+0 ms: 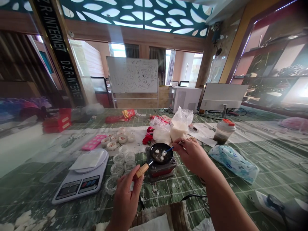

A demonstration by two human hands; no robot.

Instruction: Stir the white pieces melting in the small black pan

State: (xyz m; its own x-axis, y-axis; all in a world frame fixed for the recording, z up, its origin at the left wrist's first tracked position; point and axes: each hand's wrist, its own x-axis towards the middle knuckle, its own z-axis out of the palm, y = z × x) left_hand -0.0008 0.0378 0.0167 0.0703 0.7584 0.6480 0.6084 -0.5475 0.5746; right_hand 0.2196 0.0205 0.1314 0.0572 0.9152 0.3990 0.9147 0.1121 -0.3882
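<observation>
Green grid-printed counter (192, 189), white digital kitchen scale (80, 179) to the left. Black miniature frying pan (161, 153) sits on a red-and-black miniature stove (161, 171), white lumps (160, 155) inside (texture unclear). Left hand (126, 202): grip closed on the pan's wooden handle (141, 170). Right hand (192, 155): grip pinching a thin blue-handled utensil (169, 149), its tip in the pan.

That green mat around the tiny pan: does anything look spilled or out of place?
Yes: white crumbs are scattered over the green grid mat in front of the stand under the tiny pan, with bigger clumps at the near left edge. They look spilled, lying loose outside the clear cups.
</observation>
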